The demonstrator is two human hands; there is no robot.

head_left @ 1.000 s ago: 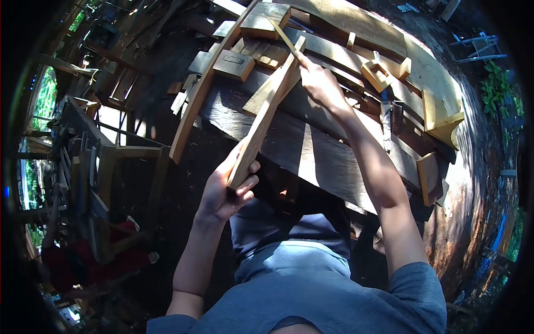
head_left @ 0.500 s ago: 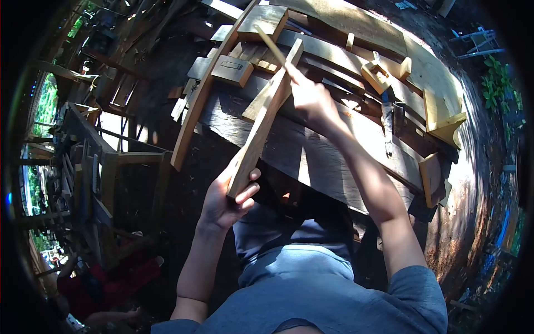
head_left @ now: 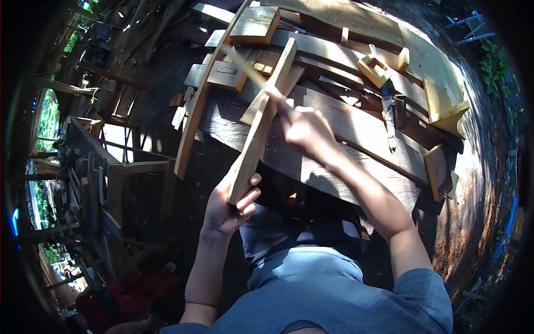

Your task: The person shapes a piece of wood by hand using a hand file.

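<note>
My left hand (head_left: pixel 225 209) is closed round the lower end of a long, narrow wooden bar (head_left: pixel 257 131), which slants up and away over the bench. My right hand (head_left: pixel 306 127) is closed on a thin, straight, light-coloured tool (head_left: pixel 245 65) that looks like a file; motion blurs it. This tool crosses the bar at an angle, about a third of the way down from the far end. Beneath the bar, a flat wooden offcut (head_left: pixel 257 107) rests on the bench. My right fingers hide the tool's near end.
The wooden bench (head_left: pixel 334 186) carries thick wood blocks (head_left: pixel 255 25), a wooden piece with a square opening (head_left: pixel 374 69), and a long curved board (head_left: pixel 192 125) on its left. Shaped pieces (head_left: pixel 435 171) stand at the right. A wooden frame (head_left: pixel 114 161) stands left; someone's red clothing (head_left: pixel 125 292) shows lower left.
My right hand has moved down and left, bringing the thin tool along across the bar. My left hand keeps its hold, and the bar stays nearly in place. The view has shifted slightly.
</note>
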